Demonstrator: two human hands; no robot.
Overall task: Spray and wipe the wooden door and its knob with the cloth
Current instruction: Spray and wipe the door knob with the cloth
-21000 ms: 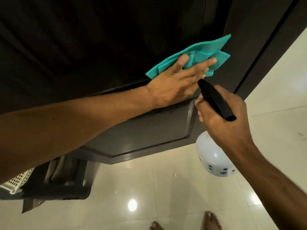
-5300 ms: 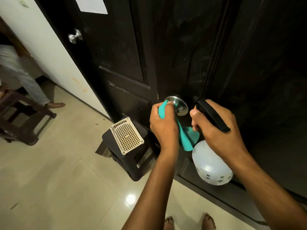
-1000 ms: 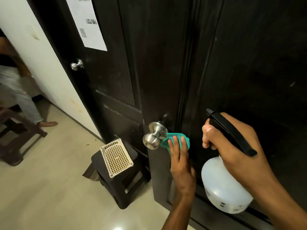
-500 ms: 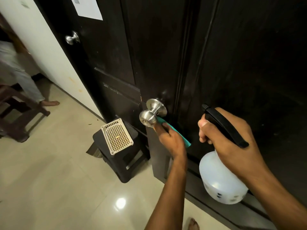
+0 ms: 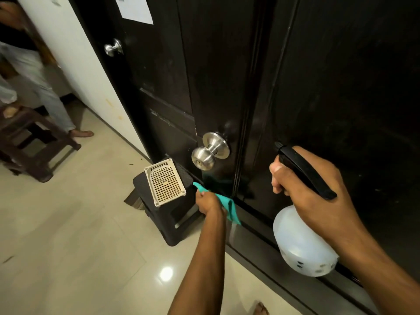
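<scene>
The dark wooden door (image 5: 329, 92) fills the right and centre of the head view. Its round steel knob (image 5: 204, 154) sticks out near the door's left edge. Below the knob, my left hand (image 5: 208, 202) grips the teal cloth (image 5: 228, 206) against the door's edge. My right hand (image 5: 318, 196) holds a white spray bottle (image 5: 302, 244) by its black trigger head, nozzle towards the door, to the right of the knob.
A black step stool (image 5: 172, 223) with a cream perforated basket (image 5: 164, 181) on it stands by the door's edge. A second dark door with a knob (image 5: 113, 47) and a paper sheet (image 5: 134, 9) is behind. A person (image 5: 34, 71) and a brown stool (image 5: 29, 142) are at left.
My left hand has dropped with the cloth from just under the knob to lower down the door edge. The right hand and bottle stay about where they were.
</scene>
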